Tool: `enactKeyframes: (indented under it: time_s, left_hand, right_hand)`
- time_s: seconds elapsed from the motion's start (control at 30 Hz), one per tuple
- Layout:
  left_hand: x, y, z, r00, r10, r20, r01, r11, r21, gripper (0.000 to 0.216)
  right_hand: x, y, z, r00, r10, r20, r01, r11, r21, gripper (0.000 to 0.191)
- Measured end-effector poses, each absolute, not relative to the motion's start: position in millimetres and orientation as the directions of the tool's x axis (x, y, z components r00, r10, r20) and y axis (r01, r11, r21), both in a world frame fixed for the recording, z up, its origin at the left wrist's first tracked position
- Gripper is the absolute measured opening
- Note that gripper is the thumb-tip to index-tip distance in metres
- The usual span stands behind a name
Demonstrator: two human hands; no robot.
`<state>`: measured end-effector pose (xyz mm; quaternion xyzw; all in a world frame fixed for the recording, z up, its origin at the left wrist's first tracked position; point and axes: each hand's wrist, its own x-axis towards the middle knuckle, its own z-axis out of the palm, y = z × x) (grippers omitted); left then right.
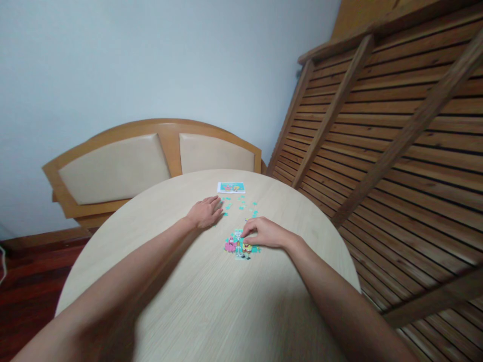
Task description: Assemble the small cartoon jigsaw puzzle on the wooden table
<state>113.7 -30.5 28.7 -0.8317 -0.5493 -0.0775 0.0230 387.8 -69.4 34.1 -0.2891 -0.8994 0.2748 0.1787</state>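
A partly joined jigsaw puzzle (238,248) with pink, yellow and teal cartoon figures lies on the round table. My right hand (264,232) is over its upper right edge, thumb and fingertips pinched together; whatever they hold is hidden. My left hand (206,212) rests palm down on the tabletop, up and to the left of the puzzle, fingers stretched out beside several loose teal jigsaw pieces (227,206). More loose pieces (242,202) are scattered between the hands and a picture sheet (231,188), which shows similar cartoon figures.
The pale round wooden table (196,306) carries everything. Behind it stands a wooden headboard (169,151) with cream padded panels, against a pale wall (169,60). A slatted wooden frame (362,125) leans close along the right side. Dark red flooring (30,286) shows at left.
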Motion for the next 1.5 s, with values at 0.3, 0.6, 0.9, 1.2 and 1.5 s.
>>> enactKeyframes:
  time_s: [0.3, 0.6, 0.9, 1.2, 1.5]
  left_hand:
    - [113.6, -13.5, 19.6, 0.384, 0.922, 0.059, 0.919, -0.387, 0.069, 0.06]
    - [117.1, -73.4, 32.7, 0.521, 0.849, 0.088, 0.853, -0.521, -0.029, 0.047]
    - [131.4, -130.1, 33.6, 0.602, 0.773, 0.201, 0.791, -0.611, -0.02, 0.026]
    - [112.0, -120.3, 35.9, 0.749, 0.605, 0.269, 0.607, -0.79, 0.088, 0.026]
    - [122.6, -121.3, 26.4, 0.678, 0.676, 0.289, 0.635, -0.737, 0.233, 0.027]
  right_hand:
    - [389.7, -67.8, 32.1, -0.769, 0.618, 0.161, 0.421, 0.68, -0.6, 0.016]
    - [390.5, -67.7, 35.9, -0.767, 0.623, 0.153, 0.437, 0.682, -0.586, 0.012]
    - [388.5, -73.7, 37.8, -0.718, 0.672, 0.181, 0.535, 0.699, -0.475, 0.018]
    - [395.4, -67.0, 32.6, -0.728, 0.643, 0.237, 0.535, 0.749, -0.39, 0.04]
    - [403.3, -61.7, 29.8, -0.7, 0.674, 0.238, 0.566, 0.726, -0.391, 0.039]
